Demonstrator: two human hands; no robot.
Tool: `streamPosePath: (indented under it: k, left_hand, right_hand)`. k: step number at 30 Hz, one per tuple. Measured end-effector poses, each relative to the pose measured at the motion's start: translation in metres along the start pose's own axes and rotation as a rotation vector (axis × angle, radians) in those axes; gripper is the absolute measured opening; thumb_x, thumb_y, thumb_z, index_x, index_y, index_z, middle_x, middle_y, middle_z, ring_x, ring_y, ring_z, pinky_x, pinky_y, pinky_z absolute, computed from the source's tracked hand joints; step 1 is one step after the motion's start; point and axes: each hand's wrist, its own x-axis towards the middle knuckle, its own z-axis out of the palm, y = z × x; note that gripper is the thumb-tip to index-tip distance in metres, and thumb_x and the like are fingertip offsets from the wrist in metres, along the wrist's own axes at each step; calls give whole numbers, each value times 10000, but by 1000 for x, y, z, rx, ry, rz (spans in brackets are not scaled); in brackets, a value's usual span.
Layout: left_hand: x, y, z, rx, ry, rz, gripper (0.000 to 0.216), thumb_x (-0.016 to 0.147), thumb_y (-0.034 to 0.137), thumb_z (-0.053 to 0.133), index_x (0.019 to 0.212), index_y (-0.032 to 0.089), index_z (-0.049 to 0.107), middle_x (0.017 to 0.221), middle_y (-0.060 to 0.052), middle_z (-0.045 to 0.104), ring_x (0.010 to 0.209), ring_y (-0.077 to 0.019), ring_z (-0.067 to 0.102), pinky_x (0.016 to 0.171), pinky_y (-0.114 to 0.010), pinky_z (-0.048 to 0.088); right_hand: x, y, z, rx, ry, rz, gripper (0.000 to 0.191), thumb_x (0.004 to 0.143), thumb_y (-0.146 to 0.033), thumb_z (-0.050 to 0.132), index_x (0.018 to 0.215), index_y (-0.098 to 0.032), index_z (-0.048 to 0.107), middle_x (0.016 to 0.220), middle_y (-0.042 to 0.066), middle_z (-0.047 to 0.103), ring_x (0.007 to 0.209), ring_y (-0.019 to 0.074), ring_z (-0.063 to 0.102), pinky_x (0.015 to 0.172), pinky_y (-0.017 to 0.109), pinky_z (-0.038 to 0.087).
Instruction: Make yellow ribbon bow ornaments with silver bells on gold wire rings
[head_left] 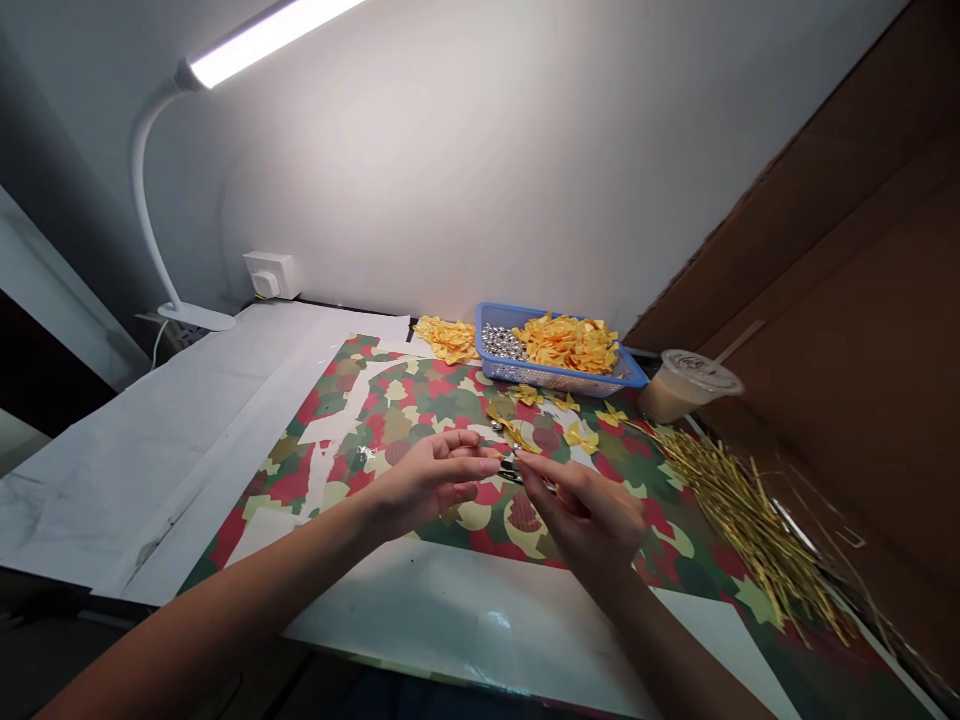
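My left hand (431, 480) and my right hand (585, 515) meet over a red, green and cream patterned sheet (360, 420). Their fingertips are pinched together on a small dark item (510, 470) that I cannot make out. A yellow ribbon bow (514, 432) lies just beyond the fingertips. More yellow bows (581, 435) are scattered on the sheet toward a blue tray (634, 378) that holds yellow bows and small silver beads (501, 342).
A pile of gold twist ties (742, 510) lies at the right. A lidded drink cup (686, 385) stands beside the tray. A heap of yellow bows (448, 338) sits left of the tray. A white desk lamp (150, 200), wall socket (270, 275) and brown cardboard (847, 300) border the table.
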Motion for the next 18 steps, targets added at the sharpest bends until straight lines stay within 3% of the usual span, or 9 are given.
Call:
streamPosePath:
  k: [5,9,14,16,18]
  left_hand:
    - [0,1,1,43,-12,39,385,556,287,862,709,171,529,706,27,539,609,-71,460,532,-190,314]
    - [-4,4,-1,181,4,195,290,624,202,813,801,196,584,863,-4,606,747,-122,520,676,-239,388]
    - [-13,9,-4,1011,158,797,197,753,196,676,944,227,638,1060,-72,617,1038,-248,524,936,-365,335]
    - [-13,9,-5,1255,244,939,155,754,230,683,905,231,648,1144,-91,602,1088,-278,507,978,-398,278]
    - [-11,9,-6,1397,276,990,137,742,247,696,874,242,661,1234,-91,575,1131,-300,484,990,-413,241]
  right_hand:
    - [3,-2,-2,-14,-20,-34,200,807,-102,661,916,-263,704,425,-91,504,345,63,406,377,210,315]
    - [2,0,-2,-20,-12,-2,169,810,-118,658,896,-256,703,444,-88,470,353,60,371,379,205,305]
    - [-2,3,2,18,-29,93,110,817,-115,628,856,-211,664,472,-103,300,378,55,276,375,187,260]
    - [-2,4,3,41,-67,112,78,816,-126,615,824,-196,648,486,-103,277,386,52,259,375,180,253]
    - [-1,3,3,56,-117,126,62,814,-133,604,801,-186,635,491,-103,272,391,52,255,377,174,255]
